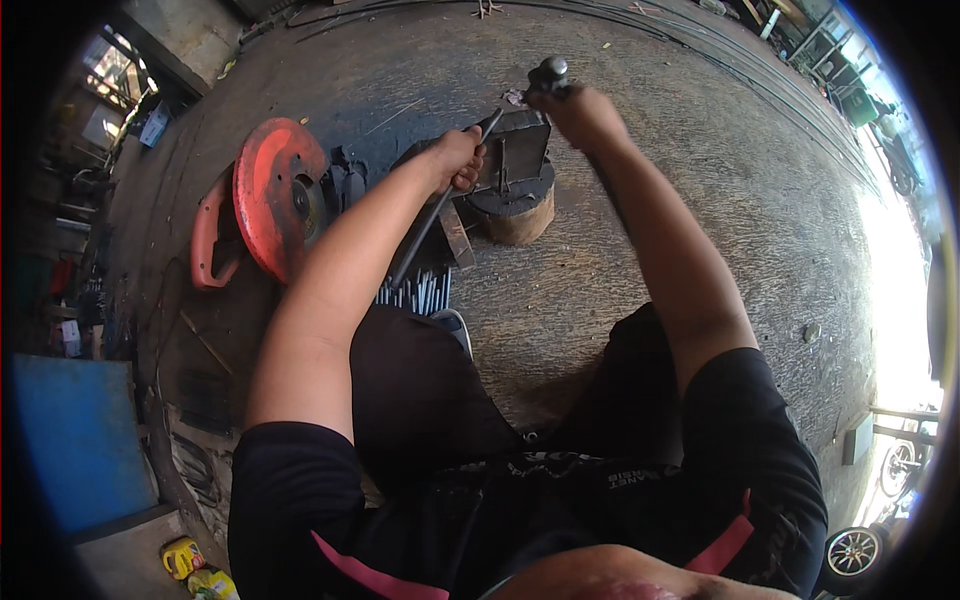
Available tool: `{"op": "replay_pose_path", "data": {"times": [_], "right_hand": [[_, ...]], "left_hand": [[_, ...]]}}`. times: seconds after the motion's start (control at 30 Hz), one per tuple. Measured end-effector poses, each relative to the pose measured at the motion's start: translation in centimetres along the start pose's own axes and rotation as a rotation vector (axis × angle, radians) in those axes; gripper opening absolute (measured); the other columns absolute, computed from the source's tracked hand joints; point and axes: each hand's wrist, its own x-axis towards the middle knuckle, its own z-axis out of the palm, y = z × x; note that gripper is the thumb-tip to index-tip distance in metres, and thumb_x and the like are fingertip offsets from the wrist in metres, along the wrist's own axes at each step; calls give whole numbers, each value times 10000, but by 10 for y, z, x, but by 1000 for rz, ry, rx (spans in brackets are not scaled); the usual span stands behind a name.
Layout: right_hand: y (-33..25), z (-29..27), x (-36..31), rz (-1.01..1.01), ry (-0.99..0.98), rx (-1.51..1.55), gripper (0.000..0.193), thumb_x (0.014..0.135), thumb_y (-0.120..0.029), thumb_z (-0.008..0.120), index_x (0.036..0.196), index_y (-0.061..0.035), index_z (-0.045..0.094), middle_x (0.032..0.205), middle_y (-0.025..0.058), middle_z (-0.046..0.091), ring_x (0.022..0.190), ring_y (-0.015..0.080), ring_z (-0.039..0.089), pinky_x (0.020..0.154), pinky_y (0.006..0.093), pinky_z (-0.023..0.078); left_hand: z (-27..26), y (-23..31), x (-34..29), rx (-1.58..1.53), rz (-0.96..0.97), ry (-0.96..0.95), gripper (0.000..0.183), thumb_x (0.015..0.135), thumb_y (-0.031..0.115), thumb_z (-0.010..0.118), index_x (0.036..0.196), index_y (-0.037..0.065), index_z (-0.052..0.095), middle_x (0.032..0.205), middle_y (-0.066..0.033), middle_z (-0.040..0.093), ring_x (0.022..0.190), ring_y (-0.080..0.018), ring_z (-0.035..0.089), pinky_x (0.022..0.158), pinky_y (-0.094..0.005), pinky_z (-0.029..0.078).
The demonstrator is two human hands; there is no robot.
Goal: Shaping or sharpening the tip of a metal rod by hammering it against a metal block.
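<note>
My left hand (pixel 458 160) grips a long dark metal rod (pixel 425 225) that slants from near my knee up onto a dark steel block (pixel 520 150). That block rests on a round wooden stump (pixel 520 222). My right hand (pixel 580 112) is raised just above the block and holds a hammer (pixel 548 74), whose dark head shows above my fist. Both forearms reach forward from the lower edge over my dark trousers.
A cut-off saw with a red round guard (pixel 275 195) and orange handle stands to the left of the stump. A bundle of thin metal rods (pixel 418 292) lies by my knee. A blue panel (pixel 75 440) is at the lower left, a wheel (pixel 853 552) at the lower right.
</note>
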Motion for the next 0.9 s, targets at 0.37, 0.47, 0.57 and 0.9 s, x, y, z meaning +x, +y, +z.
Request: {"op": "replay_pose_path", "data": {"times": [0.37, 0.47, 0.57, 0.9], "right_hand": [[-16, -56, -18, -255, 389, 479, 461, 886, -501, 632, 954, -48, 686, 630, 47, 608, 554, 124, 625, 528, 305, 500], [-6, -36, -11, -171, 167, 121, 558, 846, -576, 591, 979, -47, 707, 876, 197, 700, 867, 344, 686, 784, 428, 520], [4, -5, -4, -113, 8, 83, 559, 812, -557, 644, 983, -29, 705, 891, 194, 702, 872, 328, 686, 773, 410, 518], [0, -1, -10, -85, -81, 1, 513, 782, -517, 688, 976, -43, 711, 875, 200, 695, 833, 332, 685, 732, 402, 522]], "left_hand": [[16, -6, -14, 309, 157, 113, 420, 998, 482, 378, 819, 107, 441, 591, 45, 380, 431, -52, 343, 372, -235, 294], [15, -3, -14, 301, 281, 168, 417, 1012, 466, 367, 814, 108, 451, 589, 40, 382, 441, -73, 367, 386, -255, 314], [-3, -11, 10, 536, 657, 344, 404, 1032, 433, 350, 840, 103, 483, 638, 32, 417, 471, -82, 391, 415, -253, 327], [30, 12, -47, 254, 845, 190, 304, 1047, 349, 381, 869, 115, 457, 714, 31, 428, 574, -62, 415, 499, -222, 366]]}}
